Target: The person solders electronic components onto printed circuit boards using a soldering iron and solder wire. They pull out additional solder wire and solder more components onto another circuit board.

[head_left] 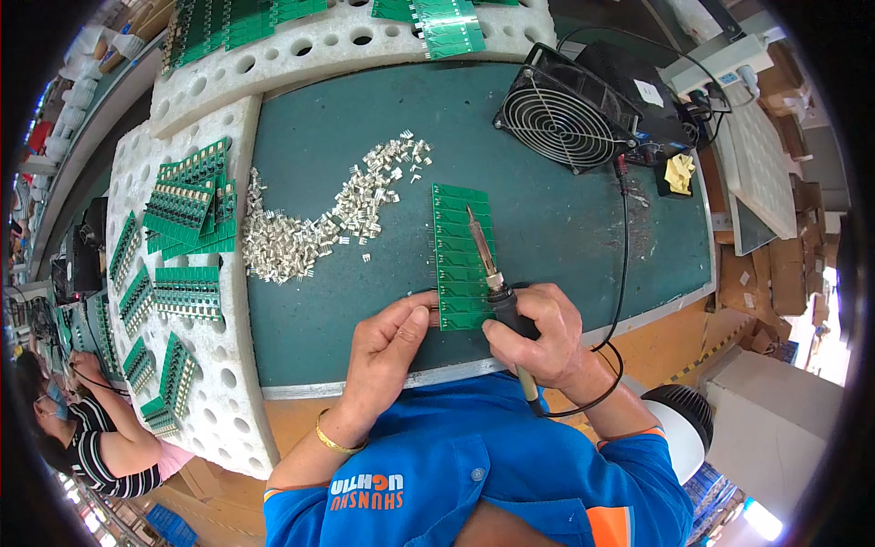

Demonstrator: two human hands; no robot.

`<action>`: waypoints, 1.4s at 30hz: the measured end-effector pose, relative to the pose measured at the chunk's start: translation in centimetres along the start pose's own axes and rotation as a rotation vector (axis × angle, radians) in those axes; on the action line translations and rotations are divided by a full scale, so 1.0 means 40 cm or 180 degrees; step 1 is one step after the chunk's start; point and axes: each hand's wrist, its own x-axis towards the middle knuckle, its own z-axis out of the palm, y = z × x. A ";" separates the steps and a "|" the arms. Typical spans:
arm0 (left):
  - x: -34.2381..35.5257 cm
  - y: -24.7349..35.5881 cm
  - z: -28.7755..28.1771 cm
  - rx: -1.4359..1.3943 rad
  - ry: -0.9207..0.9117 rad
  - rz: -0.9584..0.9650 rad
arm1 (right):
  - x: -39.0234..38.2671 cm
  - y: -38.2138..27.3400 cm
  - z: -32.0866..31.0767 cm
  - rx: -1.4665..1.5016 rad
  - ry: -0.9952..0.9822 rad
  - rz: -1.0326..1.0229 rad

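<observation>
A long green circuit board (456, 219) lies upright in view at the middle, with pins along its left edge. My right hand (538, 337) is closed round the black handle of a soldering iron (483, 244), whose metal tip lies over the board. My left hand (392, 342) is closed at the board's lower-left edge; what its fingertips grip is hidden. A heap of small white connectors (301, 237) is spread left of the board on the green mat (355, 109).
Foam trays (128, 173) with populated boards (187, 292) stand left and behind. A fan (561, 114), black power unit (620, 77) and yellow sponge (679, 173) sit back right, the iron's cable looping down. A co-worker (118, 447) sits at far left. Cardboard (784, 264) is piled right.
</observation>
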 end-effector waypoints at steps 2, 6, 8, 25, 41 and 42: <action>0.000 0.002 -0.013 -0.0104 -0.0046 -0.0111 | 0.004 0.001 -0.002 -0.0004 0.0027 -0.0012; -0.001 -0.018 0.019 -0.0234 0.0027 0.0279 | 0.012 0.000 0.001 0.0044 0.0110 -0.0013; 0.002 -0.011 0.029 0.0167 0.0021 0.0248 | 0.011 -0.001 0.008 0.0063 0.0144 -0.0023; -0.011 0.016 -0.021 0.0361 0.1171 0.0904 | 0.121 -0.004 0.016 0.0173 0.0701 -0.0262; -0.015 0.057 -0.093 0.0212 0.1300 0.0877 | 0.186 0.013 0.045 0.0294 0.0837 -0.0212; -0.013 0.056 -0.096 0.0267 0.1298 0.0847 | 0.184 0.016 0.050 0.0302 0.0839 -0.0191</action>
